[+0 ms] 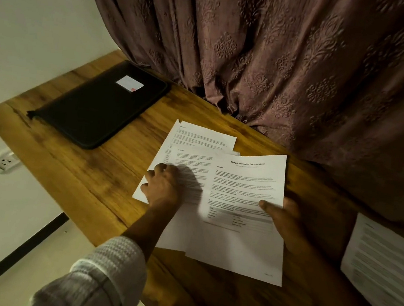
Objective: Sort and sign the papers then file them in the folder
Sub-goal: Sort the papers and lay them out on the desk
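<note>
Several printed white sheets lie fanned on the wooden table (73,168). My right hand (282,214) grips the right edge of the top sheet (238,245), headed "Sample Internship Documentation", with the thumb on its face. My left hand (163,186) rests with curled fingers on the sheets underneath (197,142), pressing them to the table. A closed black zip folder (94,113) with a white label lies at the far left of the table, apart from both hands. One more printed sheet (381,269) lies alone at the right edge of the view.
A brown patterned curtain (282,61) hangs along the table's far side and touches its surface. A white wall (22,19) with a power socket (4,162) lies past the table's left edge.
</note>
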